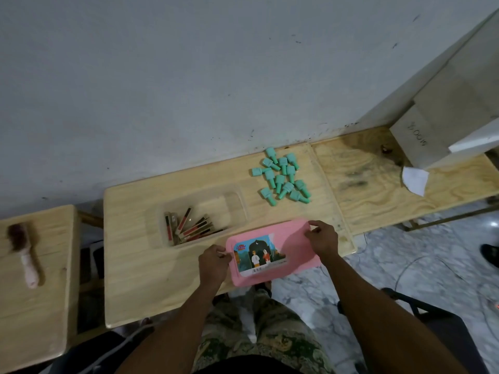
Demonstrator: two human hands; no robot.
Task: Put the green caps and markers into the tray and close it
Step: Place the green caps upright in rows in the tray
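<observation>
Nearest the camera, two bare forearms reach forward over camouflage-patterned trousers to a pink lid (294, 247), which lies flat at the near edge of the pale wooden desk (140, 273), its near right corner jutting past the edge. The left hand (213, 263) pinches the lid's left short edge, fingers curled over the rim, and the right hand (322, 240) pinches the far right corner in the same way. A printed sticker (260, 256) with two small figures under a dark arch covers the lid's left part. Just beyond the lid, to its left, the clear plastic tray (235, 203) stands open on the desk, with the markers (189, 228) heaped in its near left end, their bodies red, dark and pale; the far right end of the tray is bare. Farther back and to the right, well apart from the tray, the green caps (282, 180) lie in a loose cluster on the desk near the grey wall (189, 76). On a separate desk at the left rests a brush (24, 252) with dark bristles and a pale pink handle. At the far right a white box (432, 130) sits on a plywood bench top
</observation>
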